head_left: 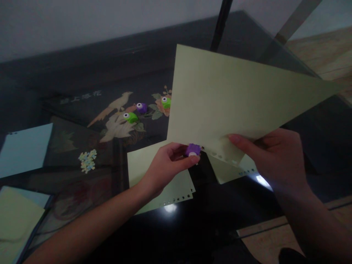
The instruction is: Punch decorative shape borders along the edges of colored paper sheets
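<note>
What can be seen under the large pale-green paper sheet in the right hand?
Under the held sheet, part of another pale-green paper sheet shows, with small punched holes along one edge. The rest of that lower sheet is covered and cannot be seen.

The raised sheet is hiding most fingers of the right hand toward three o'clock and covering one end of a green punch between eleven and twelve. At nine, the view's left edge is cropping a blue sheet; nearby cutouts are looking too small to tell apart.
</note>
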The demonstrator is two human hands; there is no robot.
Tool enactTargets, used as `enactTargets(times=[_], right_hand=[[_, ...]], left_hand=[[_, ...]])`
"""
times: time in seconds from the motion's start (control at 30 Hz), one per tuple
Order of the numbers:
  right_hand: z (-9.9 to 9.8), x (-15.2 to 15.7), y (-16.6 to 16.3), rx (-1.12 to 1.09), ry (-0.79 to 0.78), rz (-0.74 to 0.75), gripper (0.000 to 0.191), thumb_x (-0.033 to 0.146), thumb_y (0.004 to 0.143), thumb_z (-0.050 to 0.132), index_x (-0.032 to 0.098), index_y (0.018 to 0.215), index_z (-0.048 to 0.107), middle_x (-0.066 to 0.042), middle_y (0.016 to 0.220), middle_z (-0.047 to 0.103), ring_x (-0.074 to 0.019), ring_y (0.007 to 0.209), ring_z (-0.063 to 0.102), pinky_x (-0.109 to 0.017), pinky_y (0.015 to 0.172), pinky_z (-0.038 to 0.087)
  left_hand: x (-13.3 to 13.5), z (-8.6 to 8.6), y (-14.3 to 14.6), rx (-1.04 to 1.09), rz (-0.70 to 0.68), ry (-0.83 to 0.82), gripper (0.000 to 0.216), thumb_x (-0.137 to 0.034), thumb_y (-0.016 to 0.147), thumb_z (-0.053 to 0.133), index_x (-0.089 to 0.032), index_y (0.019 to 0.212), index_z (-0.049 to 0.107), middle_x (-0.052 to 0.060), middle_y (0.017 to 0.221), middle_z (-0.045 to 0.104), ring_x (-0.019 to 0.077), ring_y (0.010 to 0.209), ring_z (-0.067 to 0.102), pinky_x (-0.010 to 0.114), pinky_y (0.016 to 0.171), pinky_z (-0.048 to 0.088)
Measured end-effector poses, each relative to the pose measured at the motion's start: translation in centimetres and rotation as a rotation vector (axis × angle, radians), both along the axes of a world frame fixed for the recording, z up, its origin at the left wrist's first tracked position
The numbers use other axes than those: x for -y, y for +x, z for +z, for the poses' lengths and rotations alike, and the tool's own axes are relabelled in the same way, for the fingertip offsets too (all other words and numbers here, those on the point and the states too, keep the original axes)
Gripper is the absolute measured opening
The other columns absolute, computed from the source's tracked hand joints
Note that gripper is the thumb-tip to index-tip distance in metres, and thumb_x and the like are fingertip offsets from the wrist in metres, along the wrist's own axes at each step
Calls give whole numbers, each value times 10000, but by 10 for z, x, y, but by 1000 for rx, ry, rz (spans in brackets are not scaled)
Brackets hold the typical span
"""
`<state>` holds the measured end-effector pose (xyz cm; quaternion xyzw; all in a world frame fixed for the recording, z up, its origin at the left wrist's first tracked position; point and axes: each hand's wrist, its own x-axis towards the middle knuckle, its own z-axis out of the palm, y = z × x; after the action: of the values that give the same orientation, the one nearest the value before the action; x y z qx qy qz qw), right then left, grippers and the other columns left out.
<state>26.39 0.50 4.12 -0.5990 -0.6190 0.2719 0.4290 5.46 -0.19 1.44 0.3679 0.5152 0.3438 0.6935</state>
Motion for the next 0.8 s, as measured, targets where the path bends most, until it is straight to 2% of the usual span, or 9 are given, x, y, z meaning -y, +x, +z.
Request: enactTargets(times=[0.13, 0.3, 0.53, 0.6, 0.73, 0.8], right_hand=[[-1, -1, 1, -18, 8, -34, 38, 273, 729, 767, 278, 767, 760, 29, 779, 778, -193, 663, 733, -281, 565, 566], [-2, -3, 4, 14, 37, -89, 60, 280, 721, 775, 257, 776, 768, 20, 763, 778, -184, 654, 730, -259, 544, 553], [-4, -4, 6, 25, 63, -109, 71, 259, 716, 776, 230, 781, 769, 28, 767, 778, -169, 652, 732, -227, 525, 538], [-4, -4, 6, 32, 70, -112, 67, 260, 716, 777, 236, 778, 768, 36, 765, 778, -161, 646, 730, -217, 518, 531], [-4, -3, 7, 18, 80, -109, 48, 245, 712, 775, 242, 759, 762, 49, 746, 775, -157, 626, 726, -215, 503, 529], [-3, -3, 7, 8, 81, -101, 47, 236, 712, 772, 243, 758, 761, 53, 749, 775, -158, 627, 726, -222, 511, 535]], left_hand=[[0, 1, -3, -91, -112, 89, 284, -214, 662, 769, -144, 920, 674, 42, 948, 733, 176, 886, 690, 356, 885, 548], [3, 3, -7, -171, -214, 248, 411, -179, 702, 728, -182, 1108, 665, 50, 1121, 707, 180, 987, 671, 312, 838, 572], [5, 1, -11, -308, -287, 426, 464, -140, 750, 700, -146, 1207, 618, 91, 1158, 699, 179, 980, 671, 272, 736, 590], [5, -1, -13, -387, -321, 543, 466, -113, 761, 689, -133, 1219, 608, 100, 1148, 697, 180, 976, 667, 292, 768, 587], [6, -6, -15, -606, -361, 851, 446, -68, 763, 682, -116, 1202, 616, 112, 1135, 683, 201, 1042, 629, 372, 935, 527], [7, -7, -15, -640, -372, 931, 425, -62, 773, 668, -113, 1192, 616, 119, 1153, 657, 201, 1063, 613, 373, 950, 516]])
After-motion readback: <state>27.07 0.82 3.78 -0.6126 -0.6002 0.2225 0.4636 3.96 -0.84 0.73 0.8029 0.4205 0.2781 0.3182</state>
